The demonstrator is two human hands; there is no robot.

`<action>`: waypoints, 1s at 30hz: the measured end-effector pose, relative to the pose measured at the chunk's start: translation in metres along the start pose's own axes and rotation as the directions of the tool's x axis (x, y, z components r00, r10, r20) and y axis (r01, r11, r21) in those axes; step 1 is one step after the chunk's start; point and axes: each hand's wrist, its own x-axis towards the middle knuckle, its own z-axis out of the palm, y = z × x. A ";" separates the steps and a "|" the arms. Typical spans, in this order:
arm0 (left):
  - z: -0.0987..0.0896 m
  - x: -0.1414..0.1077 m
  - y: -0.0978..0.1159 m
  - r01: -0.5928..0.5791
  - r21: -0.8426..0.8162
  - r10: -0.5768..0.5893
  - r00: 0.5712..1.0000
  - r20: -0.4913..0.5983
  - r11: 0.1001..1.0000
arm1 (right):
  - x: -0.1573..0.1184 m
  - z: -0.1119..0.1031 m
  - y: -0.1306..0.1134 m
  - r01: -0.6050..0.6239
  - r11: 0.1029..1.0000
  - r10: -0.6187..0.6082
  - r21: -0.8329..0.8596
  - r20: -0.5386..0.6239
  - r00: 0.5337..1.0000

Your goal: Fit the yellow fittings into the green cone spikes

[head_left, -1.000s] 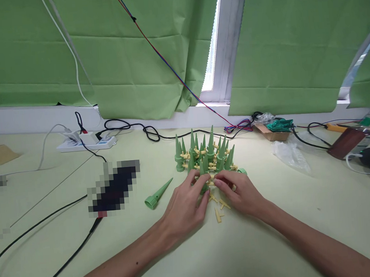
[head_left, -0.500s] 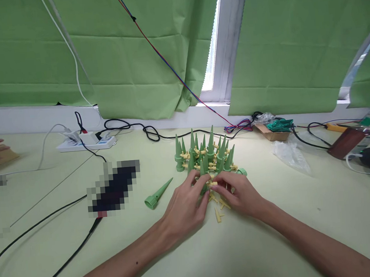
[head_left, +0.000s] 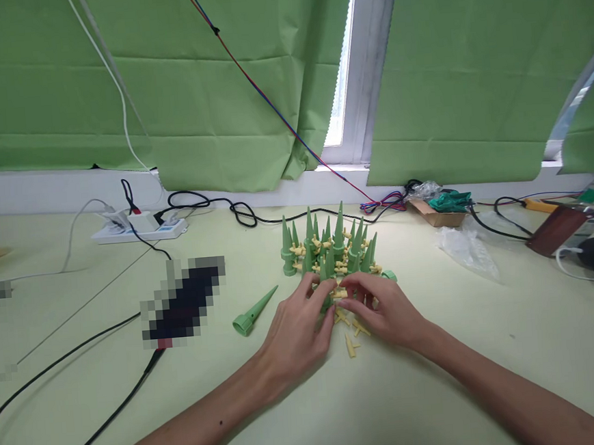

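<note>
My left hand [head_left: 295,327] is closed around a green plant-watering spike, mostly hidden by the fingers at the front of a cluster of upright green spikes [head_left: 338,236]. Thumb and fingers of my right hand [head_left: 385,309] pinch a small yellow valve [head_left: 339,293] against that spike's side. How far the valve sits in the spike cannot be made out. Several spikes in the cluster carry similar yellow pieces. Just below my hands, loose yellow valves [head_left: 350,346] lie on the table. One green spike [head_left: 255,312] rests on its side, left of my left hand.
A blurred-out dark device [head_left: 185,303] with a black cable lies to the left, before a white power strip [head_left: 140,229]. At the back right are a small cardboard box [head_left: 437,213], a clear plastic bag [head_left: 468,250] and a dark red object [head_left: 555,229].
My right hand has shifted very slightly left, toward the spike, with the yellow valve still pinched. Another person's hand at the far left has gone out of view.
</note>
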 end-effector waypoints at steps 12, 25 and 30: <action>0.001 0.000 -0.001 -0.011 -0.012 0.012 1.000 0.013 1.000 | 0.000 0.002 0.003 0.053 0.998 -0.052 -0.033 0.013 0.999; 0.000 -0.001 0.003 0.012 -0.017 -0.011 1.000 0.020 1.000 | 0.000 0.000 0.002 -0.012 0.999 0.013 -0.033 0.038 0.999; 0.000 -0.001 0.002 0.030 -0.017 -0.030 0.999 0.030 0.999 | -0.001 0.000 0.002 0.040 0.999 -0.041 0.020 0.025 0.999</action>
